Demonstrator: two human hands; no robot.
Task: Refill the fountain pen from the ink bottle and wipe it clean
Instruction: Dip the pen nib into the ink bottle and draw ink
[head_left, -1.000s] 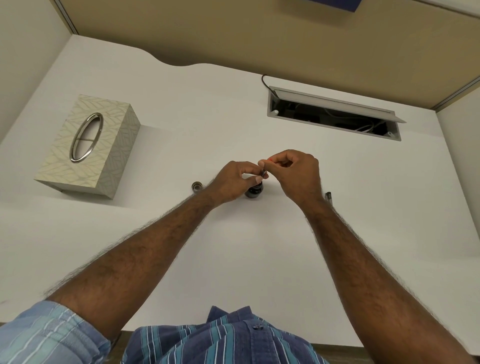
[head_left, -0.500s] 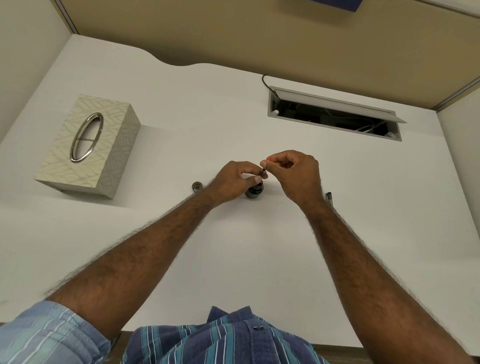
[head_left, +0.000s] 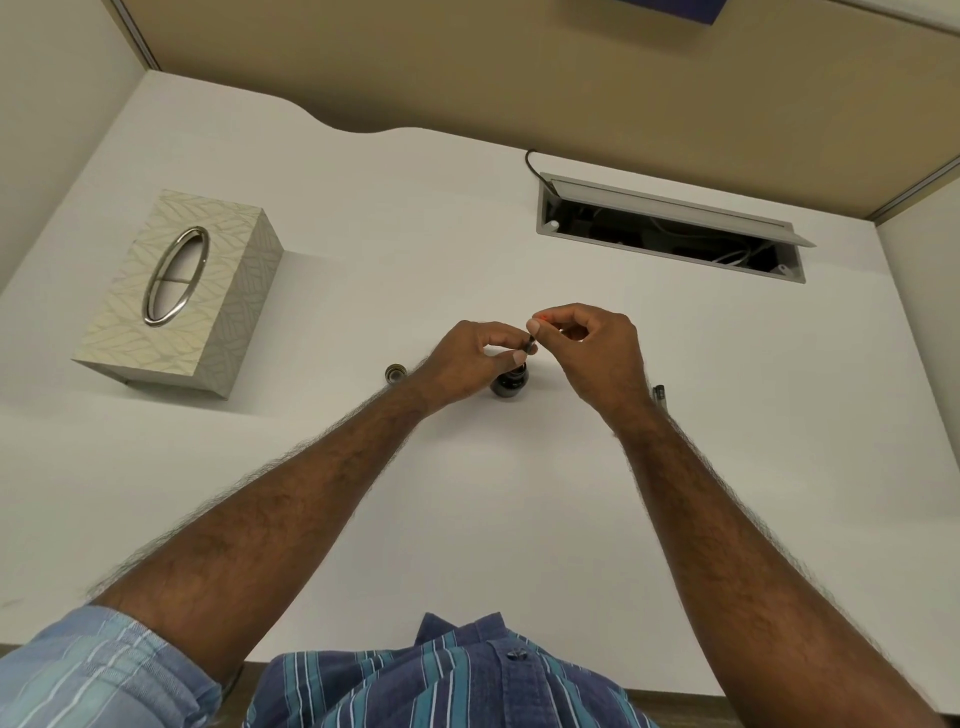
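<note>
Above the small dark glass ink bottle (head_left: 510, 383) at mid-desk, the left hand (head_left: 470, 361) pinches a slim dark pen part (head_left: 529, 345), and the right hand (head_left: 597, 353) pinches its red-tipped upper end. A round metal bottle cap (head_left: 395, 372) lies just left of the left wrist; a dark pen piece (head_left: 659, 393) lies beside the right wrist. A patterned beige tissue box (head_left: 179, 293) sits well left, an open grey cable hatch (head_left: 670, 228) toward the far edge of the white desk (head_left: 519, 519).

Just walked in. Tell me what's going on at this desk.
A person is refilling a fountain pen. Both hands, left hand and right hand, pinch a small dark pen part just above the open ink bottle. The bottle cap lies to the left, another pen piece to the right, and a tissue box stands untouched.
</note>
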